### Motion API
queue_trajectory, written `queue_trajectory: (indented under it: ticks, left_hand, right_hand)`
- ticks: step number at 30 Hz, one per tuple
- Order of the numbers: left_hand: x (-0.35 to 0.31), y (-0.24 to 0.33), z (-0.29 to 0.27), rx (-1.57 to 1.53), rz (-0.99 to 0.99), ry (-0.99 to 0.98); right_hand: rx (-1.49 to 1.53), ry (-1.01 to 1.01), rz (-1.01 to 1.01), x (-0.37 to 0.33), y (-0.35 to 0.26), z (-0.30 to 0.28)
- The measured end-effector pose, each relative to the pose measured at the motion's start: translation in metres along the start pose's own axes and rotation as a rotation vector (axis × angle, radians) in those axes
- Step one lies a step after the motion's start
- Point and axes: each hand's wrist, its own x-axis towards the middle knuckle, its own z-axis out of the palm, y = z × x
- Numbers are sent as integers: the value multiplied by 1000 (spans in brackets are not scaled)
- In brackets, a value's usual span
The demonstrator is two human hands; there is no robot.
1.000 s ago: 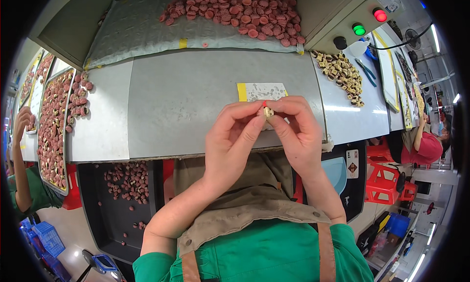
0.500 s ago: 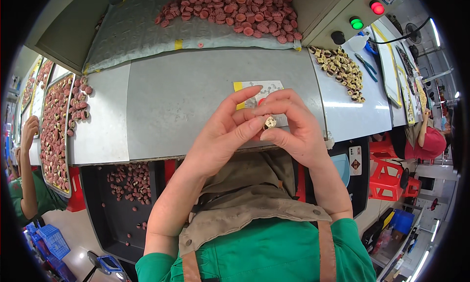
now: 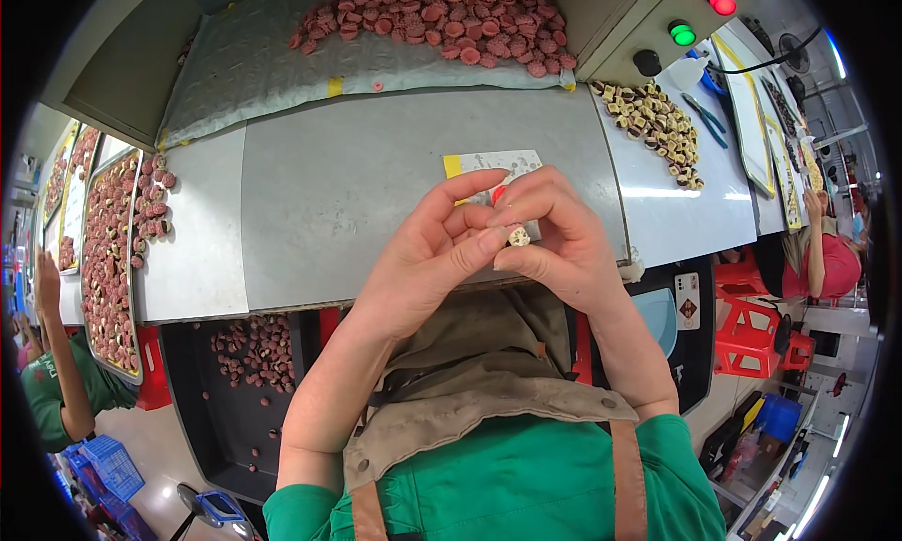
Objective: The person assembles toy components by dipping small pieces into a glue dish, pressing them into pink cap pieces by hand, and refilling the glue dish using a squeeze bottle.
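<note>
Between my two hands, above the front part of the grey worktop (image 3: 348, 203), is a small round piece (image 3: 519, 236) with a speckled cream face and a dark side. My left hand (image 3: 446, 240) pinches it from the left with thumb and fingertips. From the other side my right hand (image 3: 561, 235) closes its thumb and fingers around it. The fingers hide most of the piece's back. Just behind my hands lies a white card (image 3: 520, 162) with grey marks and a yellow edge; a red spot (image 3: 498, 194) shows between my fingers.
Pink bumpy cups (image 3: 442, 19) are heaped on a padded grey cloth (image 3: 254, 80) at the back. Cream-and-dark pieces (image 3: 658, 132) and blue pliers (image 3: 705, 118) lie right. A tray of pink-and-dark pieces (image 3: 111, 259) stands left; a black bin (image 3: 221, 428) holds more below. Co-workers sit both sides.
My hands stay at nearly the same spot, the fingers shifting slightly around the piece. At the left, the co-worker's hand has moved away from the tray. The whole view has shifted a little.
</note>
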Motion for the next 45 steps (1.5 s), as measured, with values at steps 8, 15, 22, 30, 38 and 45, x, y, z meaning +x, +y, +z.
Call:
queue_trajectory:
  ticks: [8, 15, 22, 30, 38, 45]
  left_hand:
    - [-1, 9, 7, 51, -63, 6]
    - [-6, 6, 10, -48, -52, 20]
    - [-8, -3, 17, 30, 36, 54]
    - [-20, 9, 7, 176, 100, 107]
    - [-76, 60, -72, 1404, 433, 590]
    - [-80, 136, -190, 2305, 576, 969]
  right_hand:
    - [-663, -29, -233, 8, -26, -2]
    - [-301, -14, 1, -5, -27, -1]
    - [-282, 10, -40, -9, -24, 2]
    - [-370, 80, -78, 2, -24, 23]
    - [-348, 173, 29, -33, -28, -2]
    - [-433, 204, 27, -54, -50, -55]
